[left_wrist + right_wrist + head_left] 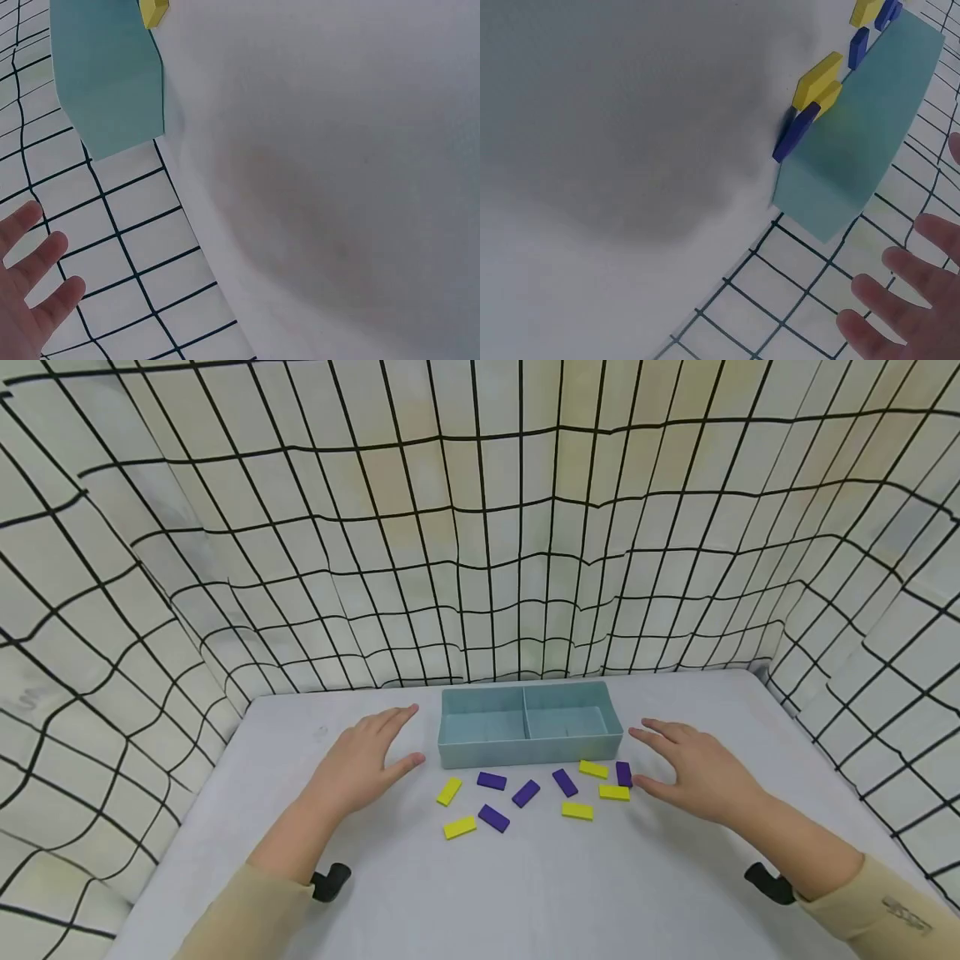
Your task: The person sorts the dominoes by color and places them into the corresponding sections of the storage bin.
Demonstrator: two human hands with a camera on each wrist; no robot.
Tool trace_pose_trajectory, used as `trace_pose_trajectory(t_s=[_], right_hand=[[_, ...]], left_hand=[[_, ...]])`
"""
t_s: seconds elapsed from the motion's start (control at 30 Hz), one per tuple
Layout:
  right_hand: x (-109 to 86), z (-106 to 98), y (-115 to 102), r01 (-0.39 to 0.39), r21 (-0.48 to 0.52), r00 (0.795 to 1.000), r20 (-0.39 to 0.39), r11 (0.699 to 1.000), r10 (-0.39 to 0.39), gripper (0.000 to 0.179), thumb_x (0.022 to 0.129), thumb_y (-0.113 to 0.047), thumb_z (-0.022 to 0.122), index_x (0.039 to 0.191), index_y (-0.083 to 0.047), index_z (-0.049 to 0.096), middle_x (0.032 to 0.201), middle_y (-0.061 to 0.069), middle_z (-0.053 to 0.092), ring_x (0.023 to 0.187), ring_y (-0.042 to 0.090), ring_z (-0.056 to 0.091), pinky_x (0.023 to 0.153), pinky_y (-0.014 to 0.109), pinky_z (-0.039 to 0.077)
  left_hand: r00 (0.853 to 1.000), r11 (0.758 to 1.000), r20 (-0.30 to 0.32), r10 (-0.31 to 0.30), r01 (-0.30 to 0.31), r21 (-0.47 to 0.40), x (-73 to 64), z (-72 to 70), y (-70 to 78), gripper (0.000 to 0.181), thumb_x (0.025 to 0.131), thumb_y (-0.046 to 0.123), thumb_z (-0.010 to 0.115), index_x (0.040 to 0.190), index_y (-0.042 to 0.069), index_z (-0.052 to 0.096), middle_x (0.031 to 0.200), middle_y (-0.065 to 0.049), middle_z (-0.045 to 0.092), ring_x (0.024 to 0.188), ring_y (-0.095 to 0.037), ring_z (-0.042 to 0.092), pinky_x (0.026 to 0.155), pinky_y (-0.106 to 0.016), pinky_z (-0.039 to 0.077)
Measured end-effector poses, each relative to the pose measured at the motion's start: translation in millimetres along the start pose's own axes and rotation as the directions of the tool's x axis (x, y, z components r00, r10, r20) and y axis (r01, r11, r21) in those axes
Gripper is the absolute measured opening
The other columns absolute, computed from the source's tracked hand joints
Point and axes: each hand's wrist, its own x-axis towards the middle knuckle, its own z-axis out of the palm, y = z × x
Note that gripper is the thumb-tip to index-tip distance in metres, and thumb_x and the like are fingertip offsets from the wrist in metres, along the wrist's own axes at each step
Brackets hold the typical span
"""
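A light blue box with two compartments stands at the back of the white table, both compartments bare inside. In front of it lie several purple blocks and several yellow blocks, flat and scattered. My left hand hovers left of the box, fingers extended and thumb apart, holding nothing. On the other side, my right hand is spread in the same way, its thumb close to a purple block and a yellow block. The right wrist view shows its spread fingers beyond the box.
A white backdrop with a black grid net rises behind the table and along both sides. The white tabletop extends toward me. Black wrist straps show at the beige sleeves.
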Motion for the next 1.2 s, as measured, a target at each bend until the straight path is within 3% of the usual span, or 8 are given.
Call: trace_pose_trajectory(t_s=[0.23, 0.47, 0.63, 0.83, 1.07, 1.2], right_hand=[[2.3, 12, -1, -0.030, 0.024, 0.998, 0.052, 0.999, 0.028, 0.067, 0.086, -0.044, 0.074, 0.144, -0.017, 0.053, 0.143, 0.014, 0.053, 0.129, 0.040, 0.050, 0.100, 0.062, 0.042], [6.3, 22, -3, -0.046, 0.046, 0.995, 0.089, 0.998, 0.041, 0.058, 0.088, -0.042, 0.072, 0.140, -0.018, 0.058, 0.138, 0.013, 0.058, 0.126, 0.038, 0.053, 0.096, 0.059, 0.047], [11.4, 26, -4, -0.057, 0.052, 0.990, 0.134, 0.997, 0.050, 0.050, 0.091, -0.038, 0.070, 0.134, -0.015, 0.063, 0.133, 0.014, 0.060, 0.123, 0.038, 0.055, 0.095, 0.057, 0.048], [21.4, 30, -6, -0.107, 0.070, 0.974, 0.207, 0.992, 0.091, 0.047, 0.090, -0.038, 0.071, 0.130, -0.013, 0.065, 0.126, 0.013, 0.063, 0.118, 0.036, 0.058, 0.094, 0.055, 0.049], [30.7, 39, -8, -0.188, 0.088, 0.947, 0.280, 0.978, 0.157, 0.048, 0.088, -0.038, 0.073, 0.128, -0.011, 0.067, 0.119, 0.012, 0.065, 0.111, 0.033, 0.062, 0.090, 0.052, 0.052], [34.6, 43, -8, -0.209, 0.094, 0.941, 0.289, 0.973, 0.174, 0.046, 0.087, -0.036, 0.075, 0.125, -0.010, 0.068, 0.108, 0.008, 0.067, 0.101, 0.029, 0.064, 0.084, 0.048, 0.055]], left_hand=[[0.999, 1.000, 0.049, -0.024, 0.025, -0.014, 14.4, 1.9, -5.1, 0.090, 0.089, 0.080, 0.031, 0.159, 0.024, 0.024, 0.154, -0.013, 0.040, 0.140, -0.037, 0.037, 0.111, -0.059, 0.029], [0.995, 0.998, 0.089, -0.038, 0.044, -0.055, 28.4, 8.6, -6.4, 0.078, 0.095, 0.065, 0.049, 0.158, 0.024, 0.026, 0.154, -0.010, 0.041, 0.140, -0.036, 0.037, 0.112, -0.058, 0.030], [0.989, 0.993, 0.136, -0.059, 0.073, -0.097, 36.1, 17.4, -6.2, 0.074, 0.096, 0.059, 0.052, 0.157, 0.024, 0.029, 0.148, -0.009, 0.048, 0.136, -0.033, 0.044, 0.109, -0.056, 0.035], [0.978, 0.982, 0.189, -0.092, 0.121, -0.148, 43.1, 25.1, -5.4, 0.072, 0.097, 0.058, 0.052, 0.157, 0.028, 0.027, 0.138, -0.006, 0.056, 0.123, -0.029, 0.056, 0.100, -0.053, 0.045], [0.957, 0.963, 0.264, -0.119, 0.176, -0.202, 48.8, 33.0, -2.6, 0.075, 0.096, 0.062, 0.050, 0.158, 0.030, 0.024, 0.137, -0.003, 0.056, 0.117, -0.025, 0.058, 0.097, -0.050, 0.046], [0.954, 0.962, 0.276, -0.121, 0.181, -0.204, 50.3, 36.8, -3.0, 0.077, 0.094, 0.066, 0.049, 0.158, 0.031, 0.024, 0.137, -0.002, 0.057, 0.116, -0.023, 0.058, 0.098, -0.050, 0.046]])
